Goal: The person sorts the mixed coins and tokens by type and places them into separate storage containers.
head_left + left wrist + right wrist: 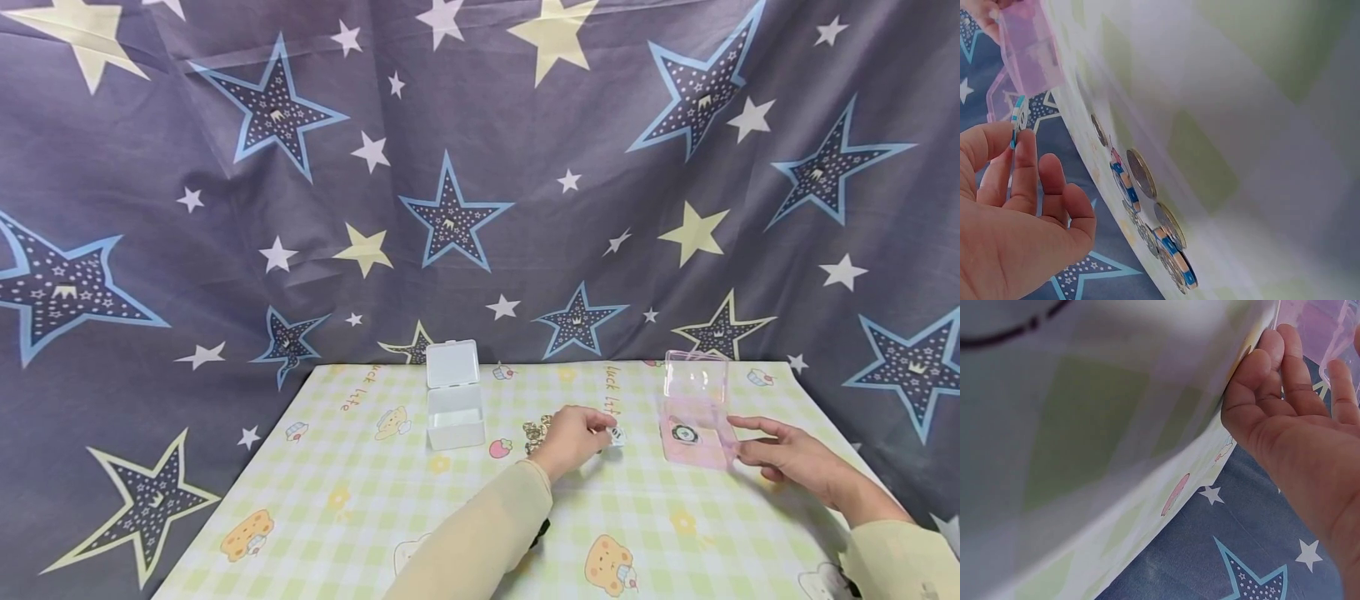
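My left hand point(573, 437) pinches a white and blue poker chip point(1018, 115) between thumb and fingertips, just above the table. Close by that hand lies a loose pile of gold-coloured coins point(535, 435); the left wrist view also shows blue-edged chips point(1175, 256) among the coins. To the right stands a clear pink box point(697, 457) with its lid raised, a dark-and-white round chip point(684, 433) inside. My right hand point(797, 460) is at the box's right wall, fingers extended and loosely bent, gripping nothing.
A small white box point(457, 435) with its lid up stands left of the coins. A checked cloth point(360, 500) with cartoon prints covers the table. Behind it hangs a dark star-patterned curtain point(525, 250).
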A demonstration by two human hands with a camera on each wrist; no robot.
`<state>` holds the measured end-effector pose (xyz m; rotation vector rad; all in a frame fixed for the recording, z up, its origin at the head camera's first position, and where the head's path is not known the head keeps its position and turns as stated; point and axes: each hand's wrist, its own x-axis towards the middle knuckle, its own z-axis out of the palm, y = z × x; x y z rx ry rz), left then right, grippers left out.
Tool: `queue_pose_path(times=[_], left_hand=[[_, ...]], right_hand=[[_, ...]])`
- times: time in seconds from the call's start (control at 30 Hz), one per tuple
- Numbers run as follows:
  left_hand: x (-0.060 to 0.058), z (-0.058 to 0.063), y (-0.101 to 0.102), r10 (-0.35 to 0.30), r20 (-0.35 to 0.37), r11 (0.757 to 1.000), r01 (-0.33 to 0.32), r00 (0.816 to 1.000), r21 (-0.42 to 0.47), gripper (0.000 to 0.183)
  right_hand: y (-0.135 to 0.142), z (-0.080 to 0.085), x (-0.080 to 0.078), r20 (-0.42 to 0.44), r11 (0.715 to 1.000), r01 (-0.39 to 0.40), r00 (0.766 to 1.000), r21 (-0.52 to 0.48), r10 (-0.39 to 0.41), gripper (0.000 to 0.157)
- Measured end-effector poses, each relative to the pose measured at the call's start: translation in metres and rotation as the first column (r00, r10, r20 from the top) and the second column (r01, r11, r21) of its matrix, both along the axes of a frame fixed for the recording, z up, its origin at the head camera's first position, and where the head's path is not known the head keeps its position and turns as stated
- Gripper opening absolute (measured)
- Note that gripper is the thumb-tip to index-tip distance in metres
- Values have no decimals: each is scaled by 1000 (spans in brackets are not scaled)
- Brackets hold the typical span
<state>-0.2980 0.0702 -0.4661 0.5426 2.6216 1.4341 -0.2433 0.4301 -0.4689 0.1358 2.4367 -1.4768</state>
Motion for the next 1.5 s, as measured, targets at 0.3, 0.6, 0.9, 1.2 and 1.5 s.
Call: queue_pose_path(times=[0.3,0.6,0.9,1.2,1.5], left_hand=[[2,4,9,3,14,1000,-3,1000,5,22],[2,10,20,-3,-28,1000,4,1000,21,21],[4,13,35,19,-3,995,-19,1000,98,18],[9,12,53,40,2,991,-40,999,126,17],[19,14,71,48,53,993,-53,997,105,22]], right_hand=[[-1,1,0,-2,1000,-5,1000,-6,5,68],[-3,4,2,4,1000,-7,1000,2,7,76],[-2,3,2,-3,1000,-7,1000,5,7,74],[-4,3,2,17,1000,-2,1000,-17,2,67],[-4,2,1,15,1000,-5,1000,-17,5,75]])
